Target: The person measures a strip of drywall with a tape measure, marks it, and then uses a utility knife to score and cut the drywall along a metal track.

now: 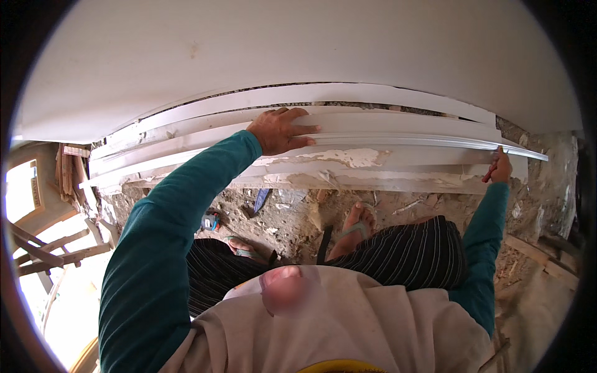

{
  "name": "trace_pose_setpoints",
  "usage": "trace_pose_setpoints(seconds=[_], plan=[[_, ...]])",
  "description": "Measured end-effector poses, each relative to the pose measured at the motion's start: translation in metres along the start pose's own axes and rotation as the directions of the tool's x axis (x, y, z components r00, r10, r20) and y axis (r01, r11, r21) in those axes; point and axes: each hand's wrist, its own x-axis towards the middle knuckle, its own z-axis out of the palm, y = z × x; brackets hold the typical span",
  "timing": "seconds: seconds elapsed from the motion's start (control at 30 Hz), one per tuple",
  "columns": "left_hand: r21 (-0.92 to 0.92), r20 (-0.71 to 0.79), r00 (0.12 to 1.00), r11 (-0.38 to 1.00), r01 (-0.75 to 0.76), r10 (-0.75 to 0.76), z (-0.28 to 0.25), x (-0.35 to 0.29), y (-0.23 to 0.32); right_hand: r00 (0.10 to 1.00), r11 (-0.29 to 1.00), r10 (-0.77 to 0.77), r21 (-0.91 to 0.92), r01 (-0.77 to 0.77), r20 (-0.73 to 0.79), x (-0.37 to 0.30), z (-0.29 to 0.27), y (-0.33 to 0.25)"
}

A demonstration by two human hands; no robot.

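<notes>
A long, thin white strip (429, 142) with a ridged profile lies across a stack of white boards (373, 124). My left hand (286, 130) rests palm down on the boards and the strip, its fingers spread and its thumb along the strip. Near the strip's right end, my right hand (501, 166) is closed around a small red-handled tool (490, 171). The tool's tip meets the strip there, but its exact kind is too small to make out. Beyond the tool, the strip sticks out past the boards' right edge.
A pale wall (323, 50) rises behind the boards. Rubble and dirt (292, 217) cover the ground around my sandalled feet. A blue pointed piece (261, 199) and a blue-and-grey tool (211, 221) lie near my left foot. Timber pieces (56, 252) stand at the left; a plank (538, 258) lies at the right.
</notes>
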Motion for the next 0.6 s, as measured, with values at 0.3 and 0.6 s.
trace_pose_setpoints(seconds=[0.3, 0.6], plan=[[-0.014, 0.034, 0.999, 0.999, 0.038, -0.038, 0.002, -0.001, -0.001, 0.727, 0.961, 0.015, -0.212, 0.179, 0.686, -0.207, 0.056, -0.121], [0.020, 0.019, 0.999, 0.999, 0.039, -0.039, 0.005, 0.000, -0.002, 0.025, 0.555, 0.433, -0.288, 0.780, 0.901, -0.375, 0.214, -0.165]])
